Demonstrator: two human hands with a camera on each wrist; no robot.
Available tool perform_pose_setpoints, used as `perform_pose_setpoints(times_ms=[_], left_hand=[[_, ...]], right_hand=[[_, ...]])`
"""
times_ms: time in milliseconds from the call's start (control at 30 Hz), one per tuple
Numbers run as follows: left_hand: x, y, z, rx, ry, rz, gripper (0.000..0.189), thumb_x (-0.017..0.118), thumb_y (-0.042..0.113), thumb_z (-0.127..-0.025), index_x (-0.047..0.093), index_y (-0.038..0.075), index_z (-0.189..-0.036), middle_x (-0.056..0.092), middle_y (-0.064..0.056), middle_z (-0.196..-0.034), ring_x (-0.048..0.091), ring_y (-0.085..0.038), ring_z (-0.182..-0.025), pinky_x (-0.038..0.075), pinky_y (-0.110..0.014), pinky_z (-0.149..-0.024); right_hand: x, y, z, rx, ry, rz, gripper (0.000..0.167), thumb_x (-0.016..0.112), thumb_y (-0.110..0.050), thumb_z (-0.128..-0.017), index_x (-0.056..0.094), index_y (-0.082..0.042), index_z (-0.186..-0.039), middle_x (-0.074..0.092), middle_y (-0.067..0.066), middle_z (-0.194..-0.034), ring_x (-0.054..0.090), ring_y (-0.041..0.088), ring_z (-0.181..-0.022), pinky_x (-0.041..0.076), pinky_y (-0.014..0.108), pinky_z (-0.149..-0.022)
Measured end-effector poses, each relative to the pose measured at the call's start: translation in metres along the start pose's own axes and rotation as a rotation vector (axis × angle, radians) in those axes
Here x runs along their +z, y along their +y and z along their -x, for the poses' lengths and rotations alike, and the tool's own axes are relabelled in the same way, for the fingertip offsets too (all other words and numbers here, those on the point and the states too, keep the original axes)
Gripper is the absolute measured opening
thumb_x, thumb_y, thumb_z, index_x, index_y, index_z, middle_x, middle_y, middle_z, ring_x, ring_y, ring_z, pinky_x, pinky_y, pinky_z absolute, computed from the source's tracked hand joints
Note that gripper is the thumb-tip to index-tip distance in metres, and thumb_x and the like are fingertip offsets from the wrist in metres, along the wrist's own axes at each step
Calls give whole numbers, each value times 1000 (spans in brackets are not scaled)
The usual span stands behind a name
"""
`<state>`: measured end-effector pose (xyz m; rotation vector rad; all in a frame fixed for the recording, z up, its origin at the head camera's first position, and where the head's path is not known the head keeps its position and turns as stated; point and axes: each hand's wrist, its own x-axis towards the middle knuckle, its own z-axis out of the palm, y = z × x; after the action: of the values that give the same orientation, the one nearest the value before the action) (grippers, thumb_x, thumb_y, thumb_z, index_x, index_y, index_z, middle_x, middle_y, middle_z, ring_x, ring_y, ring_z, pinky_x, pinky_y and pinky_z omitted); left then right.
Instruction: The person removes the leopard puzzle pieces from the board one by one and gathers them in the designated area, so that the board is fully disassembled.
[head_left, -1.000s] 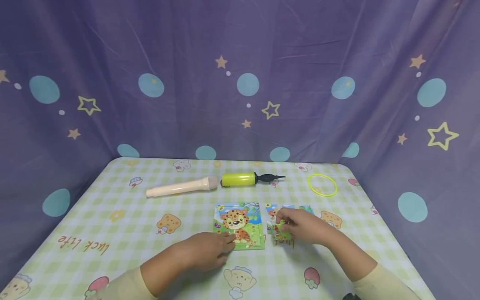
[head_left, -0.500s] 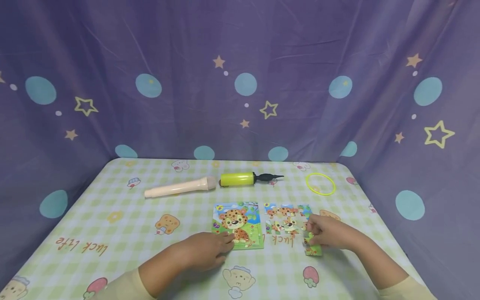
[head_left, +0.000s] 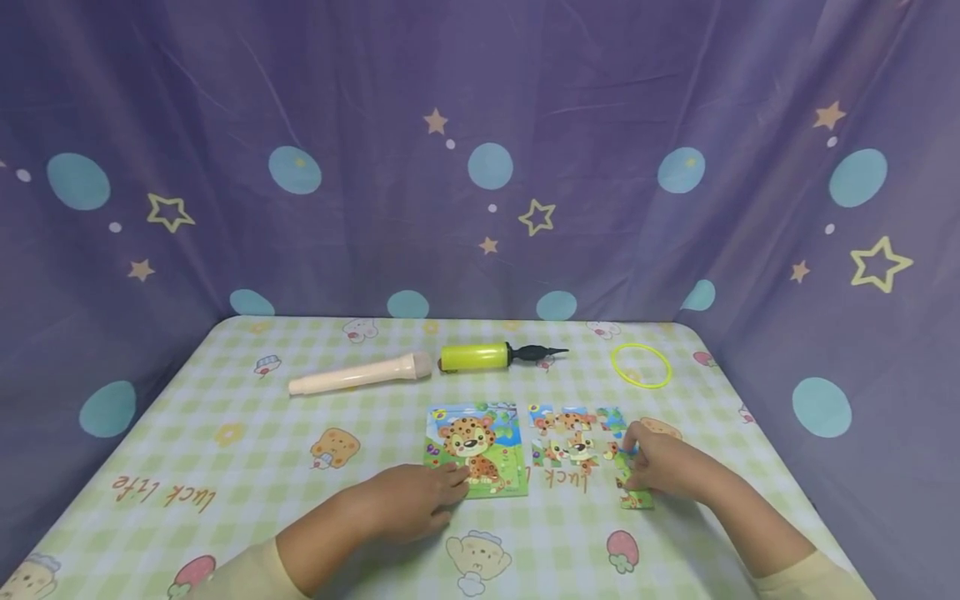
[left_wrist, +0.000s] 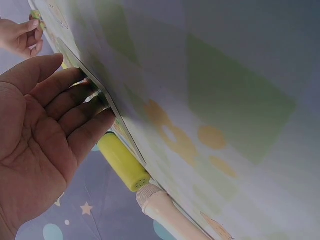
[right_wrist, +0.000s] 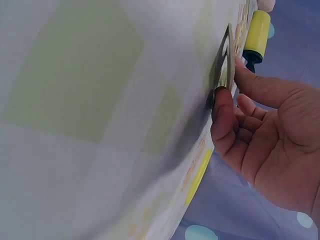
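A square leopard picture board (head_left: 506, 429) lies mid-table in the head view. The fingertips of my left hand (head_left: 416, 500) rest on its lower left part; the left wrist view shows these fingers (left_wrist: 75, 107) loosely extended at the board's edge. To the right of it lie several leopard puzzle pieces (head_left: 577, 448), partly joined with gaps between them. At their lower right corner my right hand (head_left: 675, 468) pinches a green puzzle piece (head_left: 636, 498) between thumb and forefinger. The right wrist view shows this thin piece tilted close over the tablecloth. The fingers hide part of it.
A cream toy microphone (head_left: 363, 375) and a yellow hand pump (head_left: 476, 357) with a black nozzle lie behind the board. A yellow ring (head_left: 641, 366) is at the back right. Purple curtains (head_left: 480, 242) stand behind the checked tablecloth (head_left: 270, 467).
My right hand has moved right with the green puzzle piece, from the front of the loose pieces to their lower right corner, uncovering the middle ones. The left hand has stayed on the board.
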<state>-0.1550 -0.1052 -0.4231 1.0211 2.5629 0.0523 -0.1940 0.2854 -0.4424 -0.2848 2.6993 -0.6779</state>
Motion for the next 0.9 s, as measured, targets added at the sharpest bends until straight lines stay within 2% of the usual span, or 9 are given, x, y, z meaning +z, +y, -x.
perform_pose_setpoints(times_ms=[333,467,567,700,900], left_hand=[[-2,2,1,-2,7,3,49,54,32,-99,48,17,-146,41,-1,-155,39,-23,-143,38,-43,-114],[-2,3,1,-7,2,12,50,54,32,-99,48,17,-146,40,-1,-156,38,-23,-143,38,-43,-114],[-3,3,1,-8,-2,10,50,55,32,-99,48,17,-146,40,-1,-156,38,-23,-143,38,-43,-114],[-2,3,1,2,0,8,50,54,33,-99,48,17,-146,40,-1,-156,38,-23,-143,37,-43,-114],[-1,1,2,10,5,29,50,53,32,-100,47,17,-147,39,-1,-156,37,-22,-144,36,-43,-115]], right_hand=[[1,1,5,62,-3,21,51,83,-21,-76,51,-10,-114,58,1,-69,52,16,-57,42,29,-55],[1,2,6,62,4,29,50,84,-19,-75,51,-10,-113,57,2,-71,53,17,-58,43,31,-56],[-2,1,5,24,12,79,43,84,-22,-77,53,-12,-106,54,0,-74,50,15,-61,42,29,-56],[-9,-7,0,-50,34,134,31,79,-26,-83,55,-13,-98,51,-1,-76,46,13,-64,40,28,-58],[-13,-43,-15,-133,45,106,25,71,-33,-91,57,-15,-100,54,-3,-77,48,14,-64,41,31,-58]])
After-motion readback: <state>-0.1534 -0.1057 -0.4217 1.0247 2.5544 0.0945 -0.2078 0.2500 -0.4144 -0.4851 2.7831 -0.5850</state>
